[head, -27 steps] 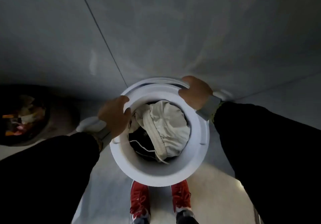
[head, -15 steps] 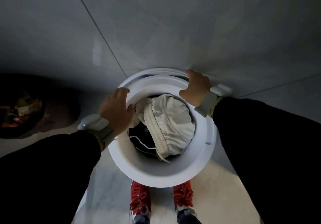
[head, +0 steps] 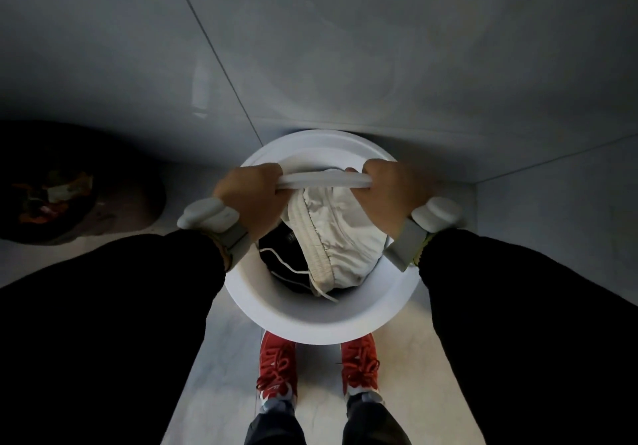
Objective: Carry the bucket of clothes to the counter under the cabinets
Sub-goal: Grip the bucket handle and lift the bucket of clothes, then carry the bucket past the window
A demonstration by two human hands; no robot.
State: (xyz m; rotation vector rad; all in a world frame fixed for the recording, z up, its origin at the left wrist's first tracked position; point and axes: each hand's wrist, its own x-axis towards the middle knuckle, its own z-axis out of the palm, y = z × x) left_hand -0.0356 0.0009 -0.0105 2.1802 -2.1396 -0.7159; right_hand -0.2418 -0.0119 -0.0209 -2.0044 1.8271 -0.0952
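Gripping white handle (head: pixel 322 180) at both ends: your left hand (head: pixel 250 196) curled round its 9 o'clock end, your right hand (head: pixel 388 191) round its 3 o'clock end, fingers wrapped tight. Handle spans mouth of white bucket (head: pixel 321 320). Inside: cream garment (head: pixel 340 234) at 3 o'clock, dark garment (head: pixel 281 258) at 8 o'clock. Bucket directly ahead of you, over your red shoes (head: pixel 278 368), against grey tiled wall (head: pixel 379 47). Dark bin (head: pixel 69 185) far out at 9 o'clock.
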